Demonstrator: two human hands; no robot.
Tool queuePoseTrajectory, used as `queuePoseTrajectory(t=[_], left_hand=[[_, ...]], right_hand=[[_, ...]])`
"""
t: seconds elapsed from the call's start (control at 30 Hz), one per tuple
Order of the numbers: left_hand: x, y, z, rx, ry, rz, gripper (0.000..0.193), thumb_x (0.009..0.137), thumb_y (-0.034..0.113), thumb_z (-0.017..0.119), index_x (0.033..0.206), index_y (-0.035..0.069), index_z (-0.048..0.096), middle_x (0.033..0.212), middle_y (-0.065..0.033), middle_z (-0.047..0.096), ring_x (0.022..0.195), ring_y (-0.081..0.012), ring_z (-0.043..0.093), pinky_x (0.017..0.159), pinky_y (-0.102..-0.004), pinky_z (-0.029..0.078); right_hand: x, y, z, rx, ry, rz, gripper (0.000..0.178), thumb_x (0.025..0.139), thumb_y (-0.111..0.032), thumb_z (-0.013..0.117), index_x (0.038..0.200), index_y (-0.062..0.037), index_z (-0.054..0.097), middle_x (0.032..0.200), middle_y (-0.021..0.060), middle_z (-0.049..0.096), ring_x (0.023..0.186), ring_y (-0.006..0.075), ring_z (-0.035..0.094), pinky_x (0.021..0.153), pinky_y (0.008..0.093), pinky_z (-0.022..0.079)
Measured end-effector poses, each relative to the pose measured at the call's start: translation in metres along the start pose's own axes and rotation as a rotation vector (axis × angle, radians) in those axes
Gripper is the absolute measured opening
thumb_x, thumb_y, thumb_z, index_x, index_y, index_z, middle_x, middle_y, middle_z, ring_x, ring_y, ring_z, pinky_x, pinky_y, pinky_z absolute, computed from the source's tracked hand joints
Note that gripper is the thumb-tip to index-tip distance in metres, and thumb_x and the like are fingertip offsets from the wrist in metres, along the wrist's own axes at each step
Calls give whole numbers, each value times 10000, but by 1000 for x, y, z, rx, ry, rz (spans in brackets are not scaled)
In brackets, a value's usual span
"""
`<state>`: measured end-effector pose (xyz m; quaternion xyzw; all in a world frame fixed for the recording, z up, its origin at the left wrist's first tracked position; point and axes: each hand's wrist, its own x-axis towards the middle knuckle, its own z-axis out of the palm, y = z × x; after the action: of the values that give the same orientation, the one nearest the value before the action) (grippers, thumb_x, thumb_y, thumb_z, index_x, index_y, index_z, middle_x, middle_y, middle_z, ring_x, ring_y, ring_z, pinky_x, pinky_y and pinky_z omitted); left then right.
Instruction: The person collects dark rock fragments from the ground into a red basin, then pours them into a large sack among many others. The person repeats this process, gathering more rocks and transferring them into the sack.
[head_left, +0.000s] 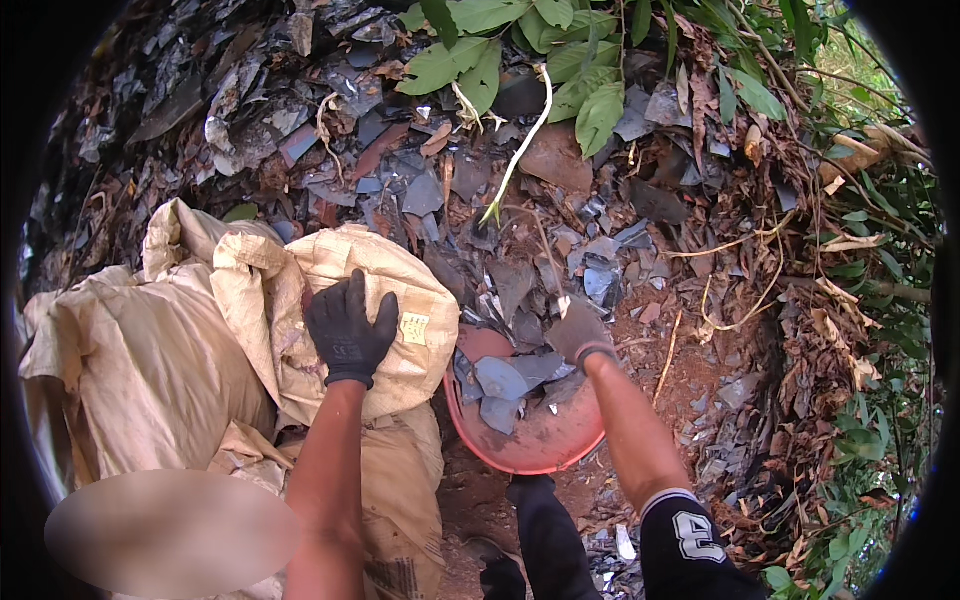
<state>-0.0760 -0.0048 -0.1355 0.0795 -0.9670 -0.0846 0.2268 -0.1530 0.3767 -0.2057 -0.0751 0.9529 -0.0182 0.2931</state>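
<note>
My left hand (350, 328), in a dark glove, lies on a tan woven sack (405, 275) with its fingers spread. My right hand (580, 332), in a dusty brown-grey glove, is closed round the pale end of a thin hooked rod (546, 245). The rod's bent tip reaches into the heap of dark, shiny flakes (595, 270), which look like mica sheets. Below that hand sits a red-orange basin (520, 464), tilted against the foot of the heap. Several grey flakes (500, 380) lie in it.
More bulging tan sacks (150, 360) stand at the left. Flakes and dry leaves cover the slope (250, 120) ahead. Green leaves (590, 60) hang over the top, and brush (870, 430) borders the right. My dark-clad leg (548, 535) is just below the basin.
</note>
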Motion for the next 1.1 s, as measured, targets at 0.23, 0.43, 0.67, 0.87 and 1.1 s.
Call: queuePoseTrajectory(t=[0.23, 0.43, 0.67, 0.87, 1.1], left_hand=[[1, -14, -7, 56, 10, 41, 509, 823, 373, 770, 1203, 51, 664, 1029, -97, 622, 1007, -285, 597, 965, -486, 431], [-3, -11, 2, 37, -1, 4, 516, 830, 405, 764, 1217, 81, 659, 1045, -82, 634, 1011, -278, 598, 971, -489, 428], [-2, -13, -4, 57, -8, 17, 488, 830, 346, 782, 1205, 60, 658, 1048, -108, 630, 1018, -302, 608, 956, -479, 437], [1, -8, -6, 51, -23, 11, 504, 828, 362, 779, 1214, 60, 660, 1041, -103, 633, 1019, -292, 613, 1009, -502, 422], [-5, -17, -7, 61, -9, 13, 520, 831, 368, 775, 1232, 58, 655, 1039, -104, 634, 1028, -288, 605, 1019, -509, 415]], right_hand=[[-122, -28, 35, 436, 134, 195, 317, 920, -172, 604, 1103, 73, 521, 866, 330, 659, 855, 511, 673, 754, 587, 521], [-232, -19, 61, 490, 97, 335, 256, 935, -174, 601, 1070, 2, 473, 839, 338, 663, 787, 541, 656, 656, 618, 511], [-288, -14, 42, 571, 367, 356, 243, 933, -176, 606, 1046, 16, 509, 842, 266, 654, 802, 488, 649, 695, 541, 515], [-100, 63, 3, 666, 86, 368, 142, 882, -140, 607, 902, -5, 568, 716, 134, 608, 649, 252, 639, 622, 424, 513], [-45, -100, -53, 622, -175, 462, 309, 850, -98, 588, 1139, 7, 567, 1021, 168, 677, 866, 260, 681, 699, 432, 537]])
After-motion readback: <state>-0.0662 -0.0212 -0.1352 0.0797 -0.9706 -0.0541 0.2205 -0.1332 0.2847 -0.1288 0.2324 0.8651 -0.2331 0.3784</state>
